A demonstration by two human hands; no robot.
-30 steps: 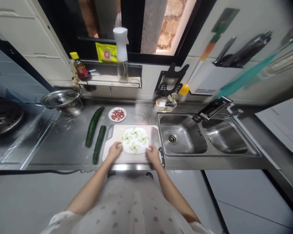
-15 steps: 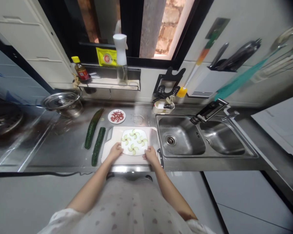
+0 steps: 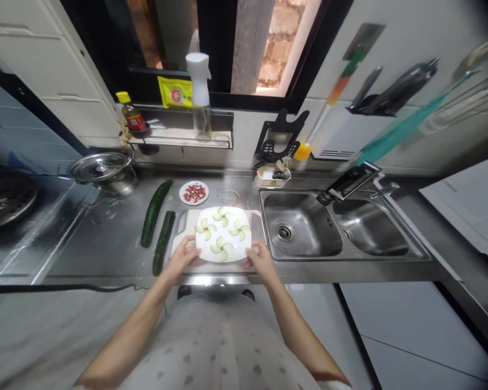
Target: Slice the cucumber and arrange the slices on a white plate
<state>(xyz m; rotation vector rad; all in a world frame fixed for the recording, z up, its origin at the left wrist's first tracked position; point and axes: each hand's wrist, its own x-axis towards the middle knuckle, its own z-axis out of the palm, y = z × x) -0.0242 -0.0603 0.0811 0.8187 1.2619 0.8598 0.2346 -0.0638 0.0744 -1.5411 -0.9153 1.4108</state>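
Observation:
A white square plate [image 3: 238,250] carries several fans of pale green slices with small red bits at their centres. My left hand [image 3: 183,257] grips the plate's lower left edge, and my right hand [image 3: 261,259] grips its lower right edge. The plate appears raised over a pale cutting board [image 3: 180,239], hiding much of it. Left of the board lie two dark green cucumbers, a longer one [image 3: 154,214] and a shorter one [image 3: 164,242]. Behind the board is a small white dish [image 3: 183,196] of chopped red pieces.
A lidded steel pot [image 3: 120,180] stands at the back left. To the right are a double sink [image 3: 305,230] and a black faucet [image 3: 344,184]. A wall shelf [image 3: 174,136] holds bottles; a white caddy [image 3: 272,181] stands behind the sink.
The plate has come up off the board toward the camera and looks larger, with both my hands rising along with it. The knife on the board's right side is now mostly hidden.

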